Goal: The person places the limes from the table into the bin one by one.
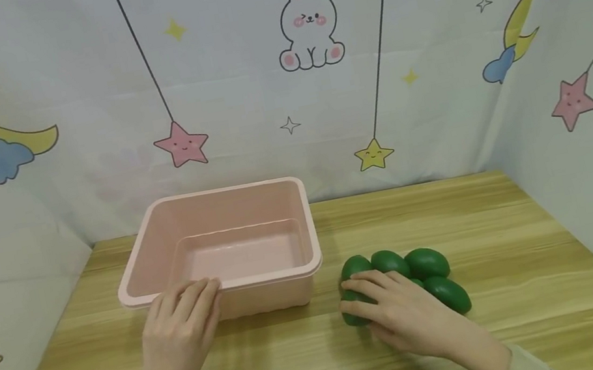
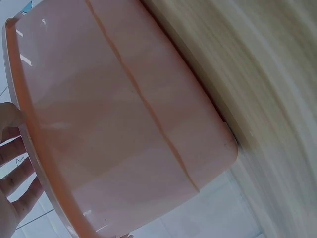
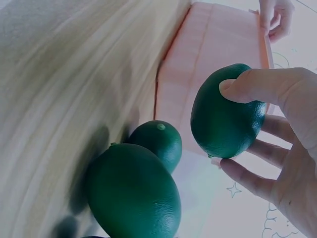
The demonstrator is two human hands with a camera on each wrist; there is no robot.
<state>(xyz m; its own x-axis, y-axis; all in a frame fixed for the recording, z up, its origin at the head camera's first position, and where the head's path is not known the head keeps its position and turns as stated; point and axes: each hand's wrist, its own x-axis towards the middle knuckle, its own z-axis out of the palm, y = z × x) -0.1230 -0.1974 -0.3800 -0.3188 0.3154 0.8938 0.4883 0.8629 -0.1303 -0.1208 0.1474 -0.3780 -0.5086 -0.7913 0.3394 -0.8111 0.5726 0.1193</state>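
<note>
My left hand [image 1: 181, 328] grips the near rim of a pink plastic basin [image 1: 265, 277], its fingers bent over the edge. The left wrist view shows the thumb against the outside of the rim, with the fingers [image 2: 11, 181] on the far side. To the basin's right, my right hand [image 1: 408, 314] holds a smooth dark green oval fruit [image 3: 225, 119] between thumb and fingers, raised off the table. Several like it lie in a cluster about that hand, among them a green fruit [image 1: 427, 264] behind it and another [image 1: 449, 295] to its right, partly covered.
The basin's floor [image 1: 243, 254] shows bare inside its walls. Everything stands on a wood-grain table [image 1: 488, 224]. A white cloth with cartoon drawings [image 1: 249, 87] hangs along the back and both sides.
</note>
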